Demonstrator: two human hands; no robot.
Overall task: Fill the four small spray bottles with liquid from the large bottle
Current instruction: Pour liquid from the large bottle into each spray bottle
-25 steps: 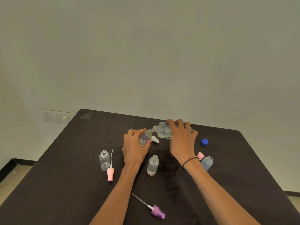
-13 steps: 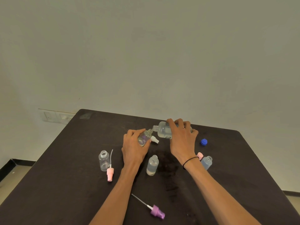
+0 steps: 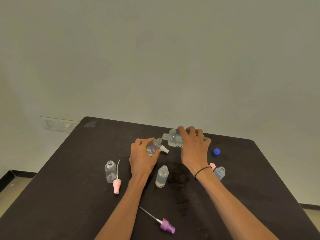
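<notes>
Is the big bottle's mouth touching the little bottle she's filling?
Cannot tell. In the head view the large bottle's neck meets the small bottle's opening; contact or a sliver of gap isn't resolvable.

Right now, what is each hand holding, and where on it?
The right hand grips the large bottle around its body, tipped sideways. The left hand holds a small bottle around its body, tilted, its neck at the large bottle's mouth.

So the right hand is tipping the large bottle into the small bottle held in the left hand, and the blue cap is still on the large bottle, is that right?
Not quite: the head view shows the blue cap lying on the table, off the large bottle. The rest holds: right hand tips it into the small bottle in the left hand.
</notes>
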